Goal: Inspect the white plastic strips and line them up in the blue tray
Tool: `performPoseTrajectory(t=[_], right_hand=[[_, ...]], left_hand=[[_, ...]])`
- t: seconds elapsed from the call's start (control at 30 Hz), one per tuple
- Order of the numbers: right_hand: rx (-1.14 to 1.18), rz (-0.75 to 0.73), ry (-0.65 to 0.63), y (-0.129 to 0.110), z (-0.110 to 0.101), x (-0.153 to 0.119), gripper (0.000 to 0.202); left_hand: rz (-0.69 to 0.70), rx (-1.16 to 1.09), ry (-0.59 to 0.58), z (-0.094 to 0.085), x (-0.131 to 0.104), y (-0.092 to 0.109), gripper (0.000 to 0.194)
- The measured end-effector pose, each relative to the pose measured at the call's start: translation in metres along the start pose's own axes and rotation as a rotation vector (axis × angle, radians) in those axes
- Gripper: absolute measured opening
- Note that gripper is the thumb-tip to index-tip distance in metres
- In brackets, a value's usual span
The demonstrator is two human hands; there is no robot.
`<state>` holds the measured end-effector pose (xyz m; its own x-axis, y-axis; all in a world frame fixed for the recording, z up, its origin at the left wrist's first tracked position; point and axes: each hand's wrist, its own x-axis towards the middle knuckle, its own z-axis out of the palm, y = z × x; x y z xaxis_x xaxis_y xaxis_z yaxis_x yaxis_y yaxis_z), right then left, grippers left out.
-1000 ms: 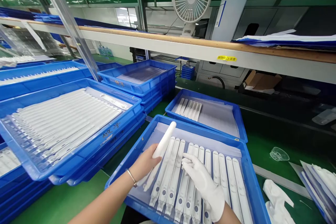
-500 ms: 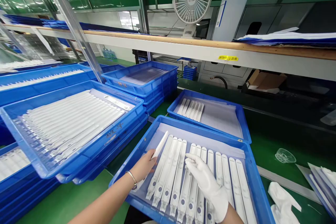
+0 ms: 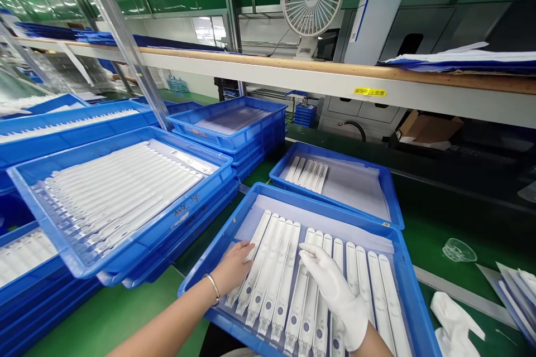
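My bare left hand (image 3: pixel 235 268), with a bracelet at the wrist, is closed around the leftmost long white plastic strip (image 3: pixel 263 226). That strip lies along the left side of a blue tray (image 3: pixel 412 284). Side by side to its right are several similar white strips (image 3: pixel 268 273), each with a dark round spot near its lower end. Over the middle of this row is my right hand (image 3: pixel 330 284) in a white glove. Its fingers are loosely bent and slightly apart, with no held thing visible. The strips under the palm are partly hidden.
A second blue tray (image 3: pixel 355 189) with several short white pieces (image 3: pixel 307 173) stands behind. Stacked blue trays (image 3: pixel 209 201) of white strips are at left. A white glove (image 3: pixel 454 318) and a clear plastic cup (image 3: pixel 459 250) lie at right. A shelf (image 3: pixel 259 67) crosses above.
My left hand has lowered the raised white strip so it lies beside the others at the row's left end. My right hand has hardly moved. The view has shifted slightly.
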<state>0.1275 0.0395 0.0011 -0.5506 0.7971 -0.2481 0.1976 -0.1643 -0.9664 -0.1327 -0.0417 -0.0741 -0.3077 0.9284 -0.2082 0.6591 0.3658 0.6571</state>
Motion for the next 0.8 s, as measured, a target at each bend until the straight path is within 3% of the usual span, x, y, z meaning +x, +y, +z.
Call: performPoseTrajectory(t=[0.27, 0.43, 0.7, 0.8], right_hand=[[-0.022, -0.013, 0.035, -0.004, -0.008, 0.003, 0.047], [-0.013, 0.019, 0.082, -0.010, -0.016, 0.003, 0.044], [0.087, -0.040, 0.138, -0.007, -0.022, 0.000, 0.047], [0.104, -0.047, 0.148, -0.007, -0.022, 0.002, 0.048]], left_hand=[[0.085, 0.234, -0.003, -0.007, -0.009, 0.017, 0.054], [0.178, 0.527, -0.136, -0.007, -0.015, 0.034, 0.056], [0.240, 0.664, -0.103, -0.006, -0.012, 0.025, 0.049], [0.378, 0.668, -0.089, -0.001, -0.013, 0.025, 0.052]])
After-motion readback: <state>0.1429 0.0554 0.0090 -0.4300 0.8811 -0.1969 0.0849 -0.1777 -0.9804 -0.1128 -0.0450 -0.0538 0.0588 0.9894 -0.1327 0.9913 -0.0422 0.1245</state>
